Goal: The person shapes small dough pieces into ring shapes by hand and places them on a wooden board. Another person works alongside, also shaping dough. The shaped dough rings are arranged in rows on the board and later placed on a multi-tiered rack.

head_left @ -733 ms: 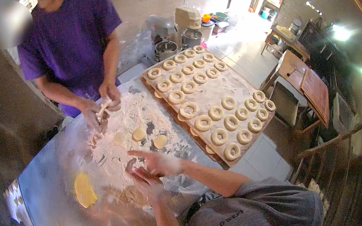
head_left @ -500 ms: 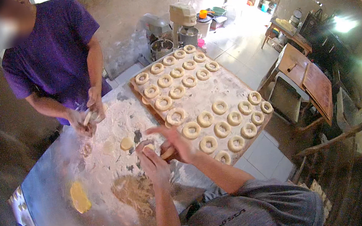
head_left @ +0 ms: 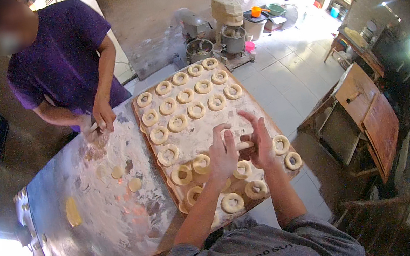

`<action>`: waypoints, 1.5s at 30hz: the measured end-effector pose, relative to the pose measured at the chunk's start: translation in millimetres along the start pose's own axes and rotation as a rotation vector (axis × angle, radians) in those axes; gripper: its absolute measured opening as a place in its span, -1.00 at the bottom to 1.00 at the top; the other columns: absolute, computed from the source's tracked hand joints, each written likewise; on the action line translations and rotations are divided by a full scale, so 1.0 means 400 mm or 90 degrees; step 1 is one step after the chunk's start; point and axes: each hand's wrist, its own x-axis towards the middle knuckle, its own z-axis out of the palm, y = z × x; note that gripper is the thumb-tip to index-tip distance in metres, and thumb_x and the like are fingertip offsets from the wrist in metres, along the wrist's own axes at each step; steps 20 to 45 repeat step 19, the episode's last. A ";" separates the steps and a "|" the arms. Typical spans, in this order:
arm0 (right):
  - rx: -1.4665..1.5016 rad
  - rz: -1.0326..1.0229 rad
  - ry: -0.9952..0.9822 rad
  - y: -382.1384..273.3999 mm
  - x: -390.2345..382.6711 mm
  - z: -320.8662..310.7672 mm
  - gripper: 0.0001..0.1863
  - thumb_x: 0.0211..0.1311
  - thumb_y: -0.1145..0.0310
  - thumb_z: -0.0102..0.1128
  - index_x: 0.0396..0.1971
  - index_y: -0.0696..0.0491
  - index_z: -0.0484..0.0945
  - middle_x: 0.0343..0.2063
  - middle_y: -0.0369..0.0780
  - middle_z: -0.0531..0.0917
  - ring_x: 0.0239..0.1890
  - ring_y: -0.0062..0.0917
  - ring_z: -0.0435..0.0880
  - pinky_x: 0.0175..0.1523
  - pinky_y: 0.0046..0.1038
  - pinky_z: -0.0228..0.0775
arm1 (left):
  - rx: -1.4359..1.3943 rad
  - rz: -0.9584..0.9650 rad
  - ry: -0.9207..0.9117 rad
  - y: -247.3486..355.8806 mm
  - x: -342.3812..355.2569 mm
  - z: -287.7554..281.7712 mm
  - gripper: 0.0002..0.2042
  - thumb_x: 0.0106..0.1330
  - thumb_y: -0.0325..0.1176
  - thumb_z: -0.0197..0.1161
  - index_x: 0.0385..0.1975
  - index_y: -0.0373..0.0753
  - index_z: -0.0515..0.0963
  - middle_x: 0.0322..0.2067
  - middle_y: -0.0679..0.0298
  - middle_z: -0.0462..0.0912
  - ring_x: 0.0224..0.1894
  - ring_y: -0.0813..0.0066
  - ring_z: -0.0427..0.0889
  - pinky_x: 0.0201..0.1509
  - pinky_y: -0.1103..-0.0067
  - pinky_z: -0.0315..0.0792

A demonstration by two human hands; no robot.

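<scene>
A pale dough ring (head_left: 244,145) is held between my two hands, above the floured wooden board (head_left: 258,112). My left hand (head_left: 223,154) touches it from the left, its fingers partly bent. On the other side my right hand (head_left: 261,145) has its fingers bent around the ring, the index finger lifted and stretched. Much of the ring is covered by the fingers. Rows of dough rings (head_left: 196,110) lie on the board, several of them beneath my hands and forearms.
Small dough discs (head_left: 135,185) and a yellow dough piece (head_left: 72,212) lie on the floured metal table (head_left: 105,236). Across it, a person in a purple shirt (head_left: 63,53) handles dough. Mixers (head_left: 228,20) stand beyond the board, a wooden cabinet (head_left: 364,105) to the right.
My hands have moved right, from over the table's edge by the board to above the board, with the dough ring between them. The view has shifted. Another dough disc shows on the table.
</scene>
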 end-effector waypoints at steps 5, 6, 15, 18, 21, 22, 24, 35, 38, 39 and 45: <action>-0.411 -0.006 0.064 -0.008 0.127 -0.155 -0.23 0.36 -0.21 -0.16 0.37 0.00 0.02 -0.45 -0.18 0.46 -0.50 -0.49 0.41 -0.37 -0.46 0.26 | 0.149 0.047 0.003 -0.019 0.115 0.111 -0.51 0.46 -0.01 -0.19 0.20 -0.23 0.13 -0.04 -0.32 0.49 -0.08 -0.26 0.56 0.00 0.01 0.36; -0.494 -0.001 0.100 0.008 0.168 -0.195 -0.17 0.34 -0.22 -0.13 0.38 0.06 -0.03 -0.31 -0.08 0.50 -0.36 -0.38 0.50 -0.24 -0.39 0.34 | 0.250 -0.033 -0.009 -0.019 0.152 0.115 -0.48 0.45 0.00 -0.15 0.24 -0.23 0.10 0.01 -0.32 0.45 -0.02 -0.27 0.52 0.04 0.00 0.32; -1.146 0.033 0.172 0.074 0.185 -0.264 0.09 0.02 -0.05 0.24 0.42 0.08 -0.20 -0.06 0.19 0.51 0.03 0.01 0.52 0.07 -0.14 0.38 | 0.611 -0.138 -0.145 -0.093 0.165 0.091 -0.21 0.16 -0.06 0.26 0.36 -0.12 0.02 0.12 -0.18 0.29 0.19 -0.14 0.33 0.27 0.09 0.18; -1.140 0.069 0.209 0.066 0.173 -0.229 0.16 -0.03 -0.12 0.29 0.43 0.05 -0.22 -0.03 0.13 0.52 0.02 -0.08 0.54 0.08 -0.05 0.34 | 0.645 -0.188 -0.245 -0.006 0.142 0.071 -0.21 0.16 -0.05 0.25 0.36 -0.06 0.02 0.14 -0.13 0.29 0.24 -0.10 0.30 0.34 0.11 0.14; -1.126 0.074 0.221 0.072 0.160 -0.230 0.19 -0.05 -0.15 0.31 0.43 0.05 -0.22 -0.01 0.11 0.51 0.02 -0.11 0.55 0.09 -0.01 0.32 | 0.668 -0.207 -0.256 -0.012 0.142 0.076 -0.18 0.15 -0.03 0.25 0.39 0.00 -0.01 0.17 -0.08 0.29 0.29 -0.02 0.28 0.38 0.11 0.09; -1.126 0.074 0.221 0.072 0.160 -0.230 0.19 -0.05 -0.15 0.31 0.43 0.05 -0.22 -0.01 0.11 0.51 0.02 -0.11 0.55 0.09 -0.01 0.32 | 0.668 -0.207 -0.256 -0.012 0.142 0.076 -0.18 0.15 -0.03 0.25 0.39 0.00 -0.01 0.17 -0.08 0.29 0.29 -0.02 0.28 0.38 0.11 0.09; -1.126 0.074 0.221 0.072 0.160 -0.230 0.19 -0.05 -0.15 0.31 0.43 0.05 -0.22 -0.01 0.11 0.51 0.02 -0.11 0.55 0.09 -0.01 0.32 | 0.668 -0.207 -0.256 -0.012 0.142 0.076 -0.18 0.15 -0.03 0.25 0.39 0.00 -0.01 0.17 -0.08 0.29 0.29 -0.02 0.28 0.38 0.11 0.09; -1.126 0.074 0.221 0.072 0.160 -0.230 0.19 -0.05 -0.15 0.31 0.43 0.05 -0.22 -0.01 0.11 0.51 0.02 -0.11 0.55 0.09 -0.01 0.32 | 0.668 -0.207 -0.256 -0.012 0.142 0.076 -0.18 0.15 -0.03 0.25 0.39 0.00 -0.01 0.17 -0.08 0.29 0.29 -0.02 0.28 0.38 0.11 0.09; -1.126 0.074 0.221 0.072 0.160 -0.230 0.19 -0.05 -0.15 0.31 0.43 0.05 -0.22 -0.01 0.11 0.51 0.02 -0.11 0.55 0.09 -0.01 0.32 | 0.668 -0.207 -0.256 -0.012 0.142 0.076 -0.18 0.15 -0.03 0.25 0.39 0.00 -0.01 0.17 -0.08 0.29 0.29 -0.02 0.28 0.38 0.11 0.09; -1.126 0.074 0.221 0.072 0.160 -0.230 0.19 -0.05 -0.15 0.31 0.43 0.05 -0.22 -0.01 0.11 0.51 0.02 -0.11 0.55 0.09 -0.01 0.32 | 0.668 -0.207 -0.256 -0.012 0.142 0.076 -0.18 0.15 -0.03 0.25 0.39 0.00 -0.01 0.17 -0.08 0.29 0.29 -0.02 0.28 0.38 0.11 0.09; -1.126 0.074 0.221 0.072 0.160 -0.230 0.19 -0.05 -0.15 0.31 0.43 0.05 -0.22 -0.01 0.11 0.51 0.02 -0.11 0.55 0.09 -0.01 0.32 | 0.668 -0.207 -0.256 -0.012 0.142 0.076 -0.18 0.15 -0.03 0.25 0.39 0.00 -0.01 0.17 -0.08 0.29 0.29 -0.02 0.28 0.38 0.11 0.09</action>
